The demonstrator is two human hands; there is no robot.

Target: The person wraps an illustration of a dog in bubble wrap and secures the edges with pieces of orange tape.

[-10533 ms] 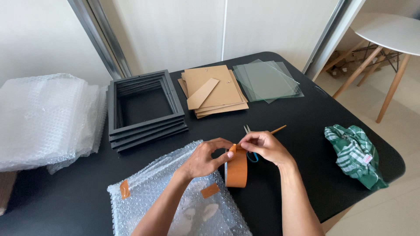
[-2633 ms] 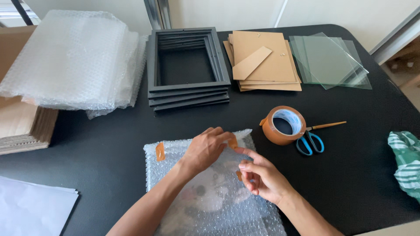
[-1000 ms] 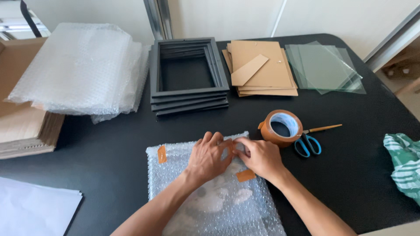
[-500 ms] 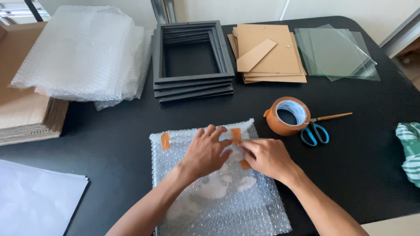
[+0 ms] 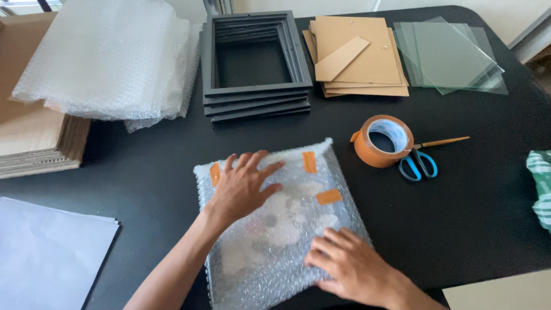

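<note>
A flat package wrapped in bubble wrap [image 5: 281,221] lies on the black table [image 5: 143,166] in front of me, held shut by three strips of brown tape. My left hand [image 5: 244,186] rests flat on its upper left part, fingers spread. My right hand [image 5: 350,267] presses on its lower right edge, fingers slightly apart. Neither hand holds anything. A roll of brown tape [image 5: 383,140] stands just right of the package, with blue-handled scissors [image 5: 422,161] beside it.
A stack of black picture frames [image 5: 255,63] sits at the back centre, brown backing boards [image 5: 356,54] and glass panes [image 5: 450,54] to its right. Folded bubble wrap [image 5: 106,60] and cardboard [image 5: 31,135] lie at left, white paper [image 5: 49,250] at lower left, a green striped cloth [image 5: 540,186] at right.
My right hand has slid from the top tape strips down to the package's lower right edge. My left hand stays flat on the upper left.
</note>
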